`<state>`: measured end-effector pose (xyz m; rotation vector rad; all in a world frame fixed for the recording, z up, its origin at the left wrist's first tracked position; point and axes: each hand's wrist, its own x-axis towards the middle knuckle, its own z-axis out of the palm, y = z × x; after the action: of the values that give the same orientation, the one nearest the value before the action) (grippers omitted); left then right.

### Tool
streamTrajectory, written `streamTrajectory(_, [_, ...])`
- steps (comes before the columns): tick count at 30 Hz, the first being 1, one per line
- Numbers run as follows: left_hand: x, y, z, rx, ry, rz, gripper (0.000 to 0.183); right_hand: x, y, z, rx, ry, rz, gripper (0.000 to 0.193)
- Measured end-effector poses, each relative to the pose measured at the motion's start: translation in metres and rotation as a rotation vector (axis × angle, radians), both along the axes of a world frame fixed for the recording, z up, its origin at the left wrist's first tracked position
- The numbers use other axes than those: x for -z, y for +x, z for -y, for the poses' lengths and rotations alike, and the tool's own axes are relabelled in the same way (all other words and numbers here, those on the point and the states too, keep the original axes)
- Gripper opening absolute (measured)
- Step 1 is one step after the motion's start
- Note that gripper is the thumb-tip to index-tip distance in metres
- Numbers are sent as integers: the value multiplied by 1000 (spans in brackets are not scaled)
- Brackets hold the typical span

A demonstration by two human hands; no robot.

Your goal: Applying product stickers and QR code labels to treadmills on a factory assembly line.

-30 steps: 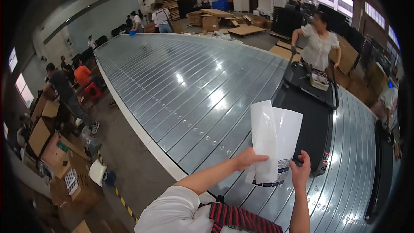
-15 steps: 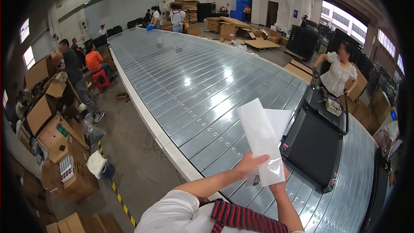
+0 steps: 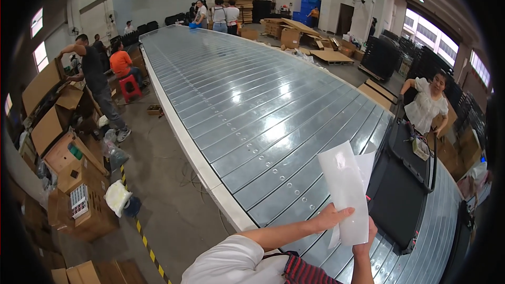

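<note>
My left hand [image 3: 332,217] grips the near left edge of some white glossy sheets [image 3: 344,192], its thumb lying across the front. They are loosely folded, with a second flap [image 3: 365,165] sticking out behind. My right hand [image 3: 370,234] holds their lower right edge, its fingers partly hidden behind the sheets. Both hands are above the metal roller table [image 3: 252,110]. Just right of the sheets lies a black treadmill [image 3: 395,192] with a handle frame at its far end. A small box of parts [image 3: 420,148] rests on that end.
A co-worker in a white top [image 3: 428,102] stands across the table with hands at the treadmill's frame. Cartons [image 3: 87,205] and a white bundle on a bin [image 3: 118,198] stand on the left floor. Other people, including one in orange [image 3: 121,62], are farther off.
The sheets and both my hands appear lower and farther right in the picture. The whole view has also shifted. The co-worker at the treadmill now faces my way.
</note>
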<state>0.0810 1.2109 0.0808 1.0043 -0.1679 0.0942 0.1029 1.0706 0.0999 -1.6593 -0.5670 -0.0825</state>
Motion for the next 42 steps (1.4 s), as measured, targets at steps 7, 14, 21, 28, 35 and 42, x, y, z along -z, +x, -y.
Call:
streamTrajectory(7, [-2, 5, -10, -11, -22, -2, 35, 1, 8, -9, -2, -29, 19, 5])
streamTrajectory(14, [9, -14, -12, -44, 40, -85, 34, 0, -6, -18, -60, -44, -27, 14])
streamTrajectory(21, [-6, -30, 4, -50, 145, -92, 35, 3, -10, 6, -155, 37, -76, 16])
streamTrajectory(28, [-5, -39, 4, 100, -397, -125, 38, -39, -22, 7, -23, -189, 688, 27])
streamTrajectory(35, [0, -25, 30, 369, -503, -88, 47, -51, -34, 37, 21, -92, 764, 38])
streamTrajectory(42, [-5, -24, 28, 283, -467, -7, 38, -51, -30, 42, 68, -165, 786, 28])
